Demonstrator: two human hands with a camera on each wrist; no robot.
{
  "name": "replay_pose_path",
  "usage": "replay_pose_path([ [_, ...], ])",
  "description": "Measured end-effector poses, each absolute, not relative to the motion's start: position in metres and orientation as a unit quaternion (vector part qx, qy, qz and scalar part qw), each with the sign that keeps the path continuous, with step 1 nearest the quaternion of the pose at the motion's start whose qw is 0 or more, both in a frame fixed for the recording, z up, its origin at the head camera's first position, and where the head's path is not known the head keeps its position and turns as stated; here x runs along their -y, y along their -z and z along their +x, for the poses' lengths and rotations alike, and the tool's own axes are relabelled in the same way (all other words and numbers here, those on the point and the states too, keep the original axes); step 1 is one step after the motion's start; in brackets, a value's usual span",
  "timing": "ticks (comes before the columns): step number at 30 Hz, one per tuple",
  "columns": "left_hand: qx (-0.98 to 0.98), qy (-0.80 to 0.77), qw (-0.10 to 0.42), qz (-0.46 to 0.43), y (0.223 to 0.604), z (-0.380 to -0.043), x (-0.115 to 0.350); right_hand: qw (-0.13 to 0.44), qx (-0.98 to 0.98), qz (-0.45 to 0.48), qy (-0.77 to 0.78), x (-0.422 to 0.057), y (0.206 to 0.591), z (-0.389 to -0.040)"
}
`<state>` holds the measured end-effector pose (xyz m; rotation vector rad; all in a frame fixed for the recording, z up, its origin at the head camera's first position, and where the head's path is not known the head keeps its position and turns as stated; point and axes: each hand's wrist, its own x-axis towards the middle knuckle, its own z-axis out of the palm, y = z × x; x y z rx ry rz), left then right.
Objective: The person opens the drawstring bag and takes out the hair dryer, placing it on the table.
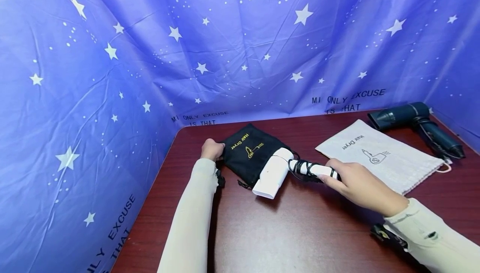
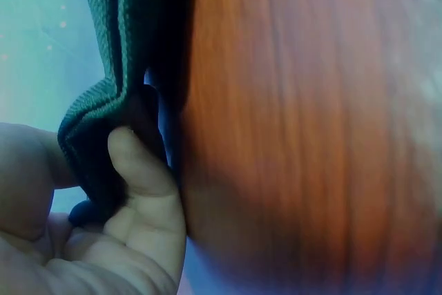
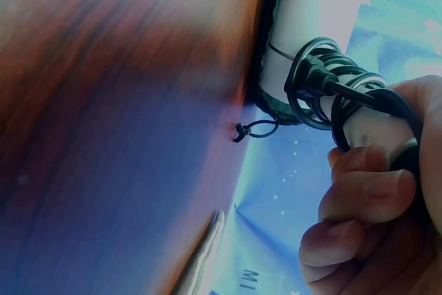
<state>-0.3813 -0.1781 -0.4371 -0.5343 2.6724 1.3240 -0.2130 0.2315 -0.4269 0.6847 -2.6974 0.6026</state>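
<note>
A white hair dryer (image 1: 273, 174) with its black cord (image 3: 338, 81) wound round the handle is in my right hand (image 1: 356, 183), which grips the handle's end. The dryer's head overlaps the near right part of a black drawstring bag (image 1: 243, 150) printed "Hair Dryer" in yellow. My left hand (image 1: 212, 149) pinches the bag's left edge. In the left wrist view, the thumb (image 2: 141, 164) presses on the folded dark cloth (image 2: 103, 119). A small drawstring loop (image 3: 262, 128) sticks out beside the bag in the right wrist view.
A white "Hair Dryer" bag (image 1: 378, 154) lies flat at the right, close to my right hand. Behind it, a dark green hair dryer (image 1: 416, 125) rests near the table's far right corner. Blue star-print cloth (image 1: 240, 48) hangs behind and left of the reddish-brown table (image 1: 262, 239).
</note>
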Motion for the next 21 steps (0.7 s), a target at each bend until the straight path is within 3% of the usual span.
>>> replay_pose_path([
  [21,-0.903,-0.395,0.061,-0.160,0.439,-0.385,0.187,0.158,0.944,0.213,-0.197,-0.254,0.428,-0.207],
])
